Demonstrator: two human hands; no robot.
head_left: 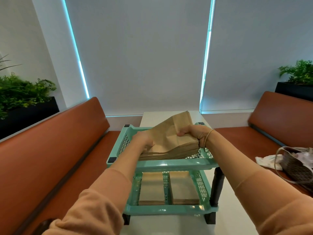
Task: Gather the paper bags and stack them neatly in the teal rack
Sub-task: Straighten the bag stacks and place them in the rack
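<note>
1. Paper bags (pixel 171 150): a thick brown stack held over the top tier of the teal rack (pixel 162 164).
2. Left hand (pixel 144 141) grips the stack's left edge, fingers curled under.
3. Right hand (pixel 193 133) clamps the right side, thumb on top.
4. Two more bag stacks (pixel 152 189) lie in the lower tier.
5. A handbag (pixel 296 165) sits on the right bench (pixel 279 119).

Soft, even, cool light fills the room; bright cyan daylight leaks through the slits beside the drawn blinds (pixel 138 53). Shadows are faint. Glare glints on the teal rack (pixel 169 164) rims. Wide-angle bending curves the edges; the sleeves (pixel 94 209) near the bottom look soft
</note>
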